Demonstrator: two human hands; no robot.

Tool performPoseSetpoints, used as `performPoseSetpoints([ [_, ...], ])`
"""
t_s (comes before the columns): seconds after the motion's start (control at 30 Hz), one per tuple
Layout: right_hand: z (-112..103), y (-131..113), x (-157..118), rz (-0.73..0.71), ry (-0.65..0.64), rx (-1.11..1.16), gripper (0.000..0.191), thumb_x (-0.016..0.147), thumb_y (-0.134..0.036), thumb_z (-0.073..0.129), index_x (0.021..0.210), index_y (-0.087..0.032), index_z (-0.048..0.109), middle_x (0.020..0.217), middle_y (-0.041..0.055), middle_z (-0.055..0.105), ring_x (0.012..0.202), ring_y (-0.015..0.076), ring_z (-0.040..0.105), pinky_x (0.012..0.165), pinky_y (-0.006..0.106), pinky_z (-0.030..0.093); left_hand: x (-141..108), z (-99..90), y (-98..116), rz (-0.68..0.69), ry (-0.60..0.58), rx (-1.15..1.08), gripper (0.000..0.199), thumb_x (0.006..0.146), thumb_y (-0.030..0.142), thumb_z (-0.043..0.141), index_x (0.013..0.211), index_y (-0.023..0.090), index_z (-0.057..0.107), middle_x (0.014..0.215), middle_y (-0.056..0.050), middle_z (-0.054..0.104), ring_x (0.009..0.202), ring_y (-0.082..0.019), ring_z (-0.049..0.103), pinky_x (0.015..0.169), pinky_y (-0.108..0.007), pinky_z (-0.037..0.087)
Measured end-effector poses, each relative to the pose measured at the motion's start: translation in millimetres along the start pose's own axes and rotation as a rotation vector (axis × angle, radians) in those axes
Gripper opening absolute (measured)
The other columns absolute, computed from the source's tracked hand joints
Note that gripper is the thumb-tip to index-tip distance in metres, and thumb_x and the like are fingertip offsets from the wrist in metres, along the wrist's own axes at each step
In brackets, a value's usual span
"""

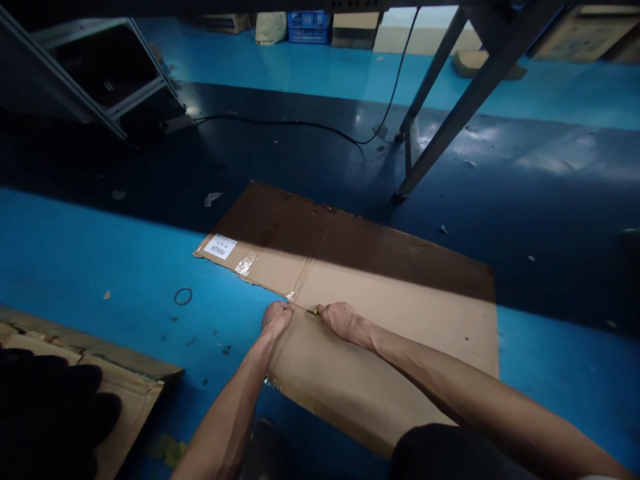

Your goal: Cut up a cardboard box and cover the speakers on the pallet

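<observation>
Through the head camera I see my right hand (340, 320) closed around a small yellow-tipped tool (317, 311), most of it hidden in the fist. Its thin end points at my left hand (278, 316), the nearer hand to the side edge of the cardboard sheet (400, 293). That hand is drawn narrow, its fingers gripping this edge just beside a piece of clear tape (291, 297). A thin line in the board runs between the two hands, and I read the tool's long axis as lying roughly along it. The sheet is on the floor (145, 257), spreading beyond and to the right of both hands; its nearer part curves up beneath the right forearm. A white label (220, 247) sits beyond and left of the left hand.

Far beyond the hands stand a blue crate (308, 28) and a brown box (355, 31); I cannot tell what either contains.
</observation>
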State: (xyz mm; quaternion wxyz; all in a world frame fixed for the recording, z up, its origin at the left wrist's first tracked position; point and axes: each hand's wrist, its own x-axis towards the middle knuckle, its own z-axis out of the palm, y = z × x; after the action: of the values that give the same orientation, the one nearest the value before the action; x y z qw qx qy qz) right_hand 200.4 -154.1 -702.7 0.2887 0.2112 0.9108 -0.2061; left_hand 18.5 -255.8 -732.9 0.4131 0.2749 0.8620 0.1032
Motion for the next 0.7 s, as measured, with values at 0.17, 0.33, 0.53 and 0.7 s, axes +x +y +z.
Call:
performPoseSetpoints([
  [0.17, 9, 8, -18, 0.03, -0.011, -0.012, 0.033, 0.099, -0.009, 0.042, 0.127, -0.013, 0.057, 0.1, 0.0164, 0.077, 0.096, 0.0254, 0.076, 0.079, 0.033, 0.057, 1, -3.0, 1, 0.003, -0.002, 0.025, 0.029, 0.095, 0.044, 0.062, 0.097, 0.016, 0.069, 0.098, -0.005, 0.071, 0.093, -0.02, 0.068, 0.087, -0.042, 0.057],
  [0.33, 23, 24, -48, 0.064, -0.016, -0.021, 0.034, 0.098, -0.006, 0.041, 0.127, -0.013, 0.057, 0.101, 0.0173, 0.076, 0.094, 0.0271, 0.076, 0.076, 0.034, 0.058, 4, -7.2, 2, -0.005, 0.0, 0.056, 0.032, 0.096, 0.047, 0.061, 0.094, 0.016, 0.069, 0.093, -0.004, 0.072, 0.09, -0.019, 0.069, 0.087, -0.041, 0.056],
  [0.53, 40, 37, -76, 0.078, -0.011, -0.024, 0.036, 0.096, -0.004, 0.041, 0.127, -0.012, 0.057, 0.101, 0.0171, 0.076, 0.091, 0.0284, 0.076, 0.073, 0.036, 0.058, 3, -7.8, 1, 0.022, 0.004, 0.081, 0.036, 0.096, 0.05, 0.06, 0.09, 0.016, 0.068, 0.087, -0.003, 0.072, 0.087, -0.019, 0.069, 0.086, -0.04, 0.056],
  [0.7, 48, 42, -78, 0.078, 0.019, -0.01, 0.034, 0.098, -0.008, 0.04, 0.125, -0.014, 0.058, 0.103, 0.016, 0.076, 0.091, 0.0279, 0.076, 0.074, 0.036, 0.058, 0, -8.1, 4, 0.037, 0.002, 0.118, 0.034, 0.097, 0.048, 0.059, 0.092, 0.016, 0.068, 0.089, -0.003, 0.071, 0.087, -0.019, 0.069, 0.086, -0.04, 0.056],
])
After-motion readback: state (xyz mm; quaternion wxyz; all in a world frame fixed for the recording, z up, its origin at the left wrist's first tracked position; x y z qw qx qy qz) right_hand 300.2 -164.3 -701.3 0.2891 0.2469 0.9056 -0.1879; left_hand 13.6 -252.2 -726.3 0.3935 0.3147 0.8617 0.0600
